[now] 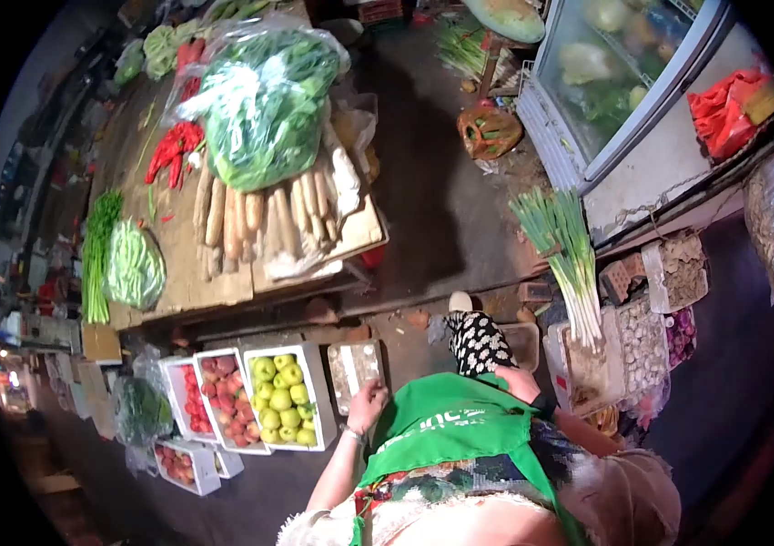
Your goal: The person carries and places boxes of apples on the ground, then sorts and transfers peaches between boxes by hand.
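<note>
My left hand (368,407) hangs beside the green apron (446,423), over the near end of a shallow white box (354,369). Its fingers are curled, and whether they hold anything is too small to tell. On the other side, my right hand (519,384) lies at the apron's edge above the patterned trousers (478,344), its fingers partly hidden by the green cloth. Left of my left hand, a white crate of green apples (281,397) stands beside crates of peaches (227,400) and red fruit (190,403).
A table (223,289) bears bagged greens (264,114), long roots (241,218), red peppers (171,155) and beans (135,264). Green onions (564,259) and a garlic box (642,350) are at the right, near a glass-door cooler (605,77). A raised edge crosses the floor ahead.
</note>
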The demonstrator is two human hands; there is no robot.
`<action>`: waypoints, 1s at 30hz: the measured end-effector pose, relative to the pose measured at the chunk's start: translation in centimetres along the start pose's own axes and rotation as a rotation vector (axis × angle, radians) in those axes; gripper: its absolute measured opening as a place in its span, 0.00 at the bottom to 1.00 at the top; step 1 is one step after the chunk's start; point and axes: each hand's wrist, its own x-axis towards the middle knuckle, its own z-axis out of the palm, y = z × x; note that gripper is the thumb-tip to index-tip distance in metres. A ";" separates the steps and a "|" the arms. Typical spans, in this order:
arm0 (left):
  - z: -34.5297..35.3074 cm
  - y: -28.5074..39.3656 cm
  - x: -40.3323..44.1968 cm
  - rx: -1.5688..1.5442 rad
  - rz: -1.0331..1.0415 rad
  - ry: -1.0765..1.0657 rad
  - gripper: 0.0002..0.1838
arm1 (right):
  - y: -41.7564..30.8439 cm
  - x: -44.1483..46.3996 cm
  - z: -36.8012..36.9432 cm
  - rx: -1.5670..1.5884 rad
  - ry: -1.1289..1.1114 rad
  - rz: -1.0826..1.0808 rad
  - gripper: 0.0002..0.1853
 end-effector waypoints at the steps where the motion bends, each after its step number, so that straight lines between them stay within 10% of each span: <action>1: -1.4 6.0 2.1 0.173 0.093 0.058 0.21 | -1.3 1.0 -1.5 -0.070 -0.058 0.033 0.15; 11: -7.1 29.3 24.6 0.401 0.638 0.440 0.23 | 4.9 18.3 -10.9 0.079 -0.430 0.081 0.17; 24: -6.3 25.2 30.1 0.507 -0.139 0.084 0.25 | 12.7 29.8 -20.3 0.169 -0.364 0.221 0.22; 28: -5.2 15.6 32.1 0.680 0.010 -0.083 0.23 | 10.9 35.1 -24.6 0.231 -0.325 0.245 0.22; 30: -8.5 22.9 31.6 0.349 -0.054 -0.081 0.21 | 10.4 38.5 -26.4 0.182 -0.323 0.292 0.23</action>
